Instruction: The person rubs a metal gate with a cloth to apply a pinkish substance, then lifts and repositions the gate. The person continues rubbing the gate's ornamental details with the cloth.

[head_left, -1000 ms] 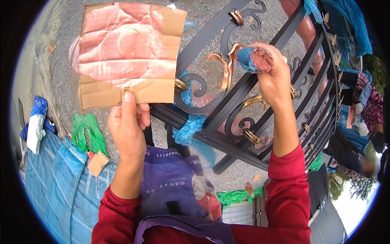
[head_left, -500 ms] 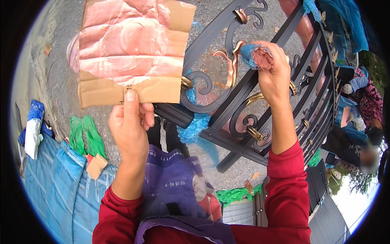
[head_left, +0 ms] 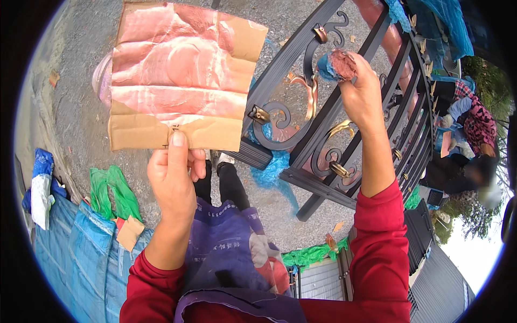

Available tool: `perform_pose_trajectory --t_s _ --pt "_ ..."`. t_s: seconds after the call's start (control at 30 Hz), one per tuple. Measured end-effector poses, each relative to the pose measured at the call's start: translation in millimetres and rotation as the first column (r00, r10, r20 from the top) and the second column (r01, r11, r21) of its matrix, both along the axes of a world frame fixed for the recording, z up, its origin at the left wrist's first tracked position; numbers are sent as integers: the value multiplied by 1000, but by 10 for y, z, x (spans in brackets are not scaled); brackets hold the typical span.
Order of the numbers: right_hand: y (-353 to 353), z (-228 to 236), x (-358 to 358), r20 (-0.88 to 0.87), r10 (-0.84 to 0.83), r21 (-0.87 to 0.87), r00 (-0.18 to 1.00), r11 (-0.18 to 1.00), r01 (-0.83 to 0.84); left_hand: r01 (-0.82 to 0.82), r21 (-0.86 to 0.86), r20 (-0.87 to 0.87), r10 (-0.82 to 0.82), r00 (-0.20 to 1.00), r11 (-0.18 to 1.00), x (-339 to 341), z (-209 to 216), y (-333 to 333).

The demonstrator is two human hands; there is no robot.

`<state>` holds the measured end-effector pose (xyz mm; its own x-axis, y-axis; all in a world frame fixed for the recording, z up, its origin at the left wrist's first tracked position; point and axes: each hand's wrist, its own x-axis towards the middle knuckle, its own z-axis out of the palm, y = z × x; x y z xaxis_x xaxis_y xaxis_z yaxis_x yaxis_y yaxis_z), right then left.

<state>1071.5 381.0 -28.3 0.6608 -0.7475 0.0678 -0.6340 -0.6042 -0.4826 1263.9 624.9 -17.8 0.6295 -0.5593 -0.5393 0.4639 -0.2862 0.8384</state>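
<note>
My left hand [head_left: 175, 172] pinches the lower edge of a creased cardboard sheet [head_left: 183, 64] between thumb and fingers. Its upper face is smeared with shiny pink-copper paint, with bare brown along the bottom and right. Wrapped round a wad [head_left: 340, 65] in blue plastic, my right hand [head_left: 363, 99] turns its pink-coated end upward. That wad hangs above a black metal railing panel [head_left: 323, 192], near a scroll with a copper-coloured leaf [head_left: 312, 97]. Whether the wad touches the metal cannot be made out. Gold-coloured collars [head_left: 339, 169] band other scrolls.
Blue plastic sheeting [head_left: 70, 253] and a green bag [head_left: 116, 196] lie at the left. More blue plastic [head_left: 274, 172] hangs at the railing's near corner. A rounded pinkish object [head_left: 101, 81] shows behind the cardboard. Another person [head_left: 479, 124] is at the far right.
My right hand has lifted the wad up and away from the copper-coloured leaf. The cardboard has tilted slightly and sits a little lower in view, still in my left hand.
</note>
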Motion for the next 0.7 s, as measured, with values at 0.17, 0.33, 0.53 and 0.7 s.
perform_pose_trajectory --t_s 0.17,0.33,0.53,0.7 --pt "67 95 -218 -61 -145 161 988 975 153 -7 -21 -16 7 1000 1000 70 21 33" --pt "35 95 -98 90 -211 263 973 948 182 14 -3 -4 -14 1000 1000 28 33 58" --pt "73 83 -376 132 -33 316 991 949 -11 -78 -20 -1 78 997 997 -128 -16 32" --pt "87 66 -265 -12 409 165 912 901 -402 -187 -38 23 188 982 982 -401 3 76"
